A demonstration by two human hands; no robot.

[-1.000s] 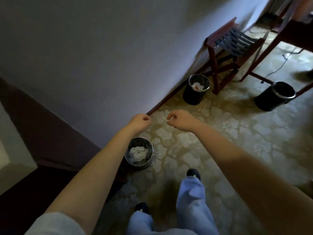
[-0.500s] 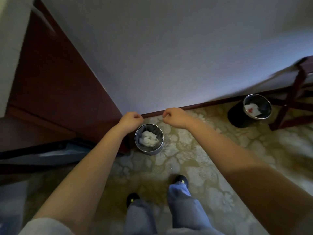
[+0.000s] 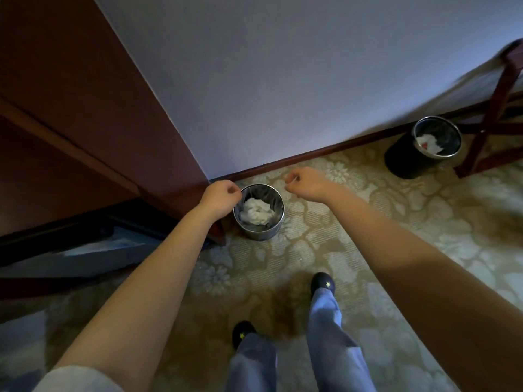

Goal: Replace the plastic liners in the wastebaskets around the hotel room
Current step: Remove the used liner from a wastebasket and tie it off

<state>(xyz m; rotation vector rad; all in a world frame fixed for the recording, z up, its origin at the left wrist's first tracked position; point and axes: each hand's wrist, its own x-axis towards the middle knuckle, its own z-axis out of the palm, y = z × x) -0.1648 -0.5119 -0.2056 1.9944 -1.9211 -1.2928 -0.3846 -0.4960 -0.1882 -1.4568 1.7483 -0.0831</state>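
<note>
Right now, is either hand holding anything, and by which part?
Left hand: fingers curled, nothing visible in it. Right hand: thumb and forefinger pinched together, but whether they pinch something thin cannot be told.

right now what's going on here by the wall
A person stands on patterned beige carpet, both arms stretched toward a small shiny metal wastebasket holding crumpled white paper. The left hand and right hand hover over it, both curled, nothing visible in them. A black wastebasket with a metal rim, also holding paper, stands further right.
</note>
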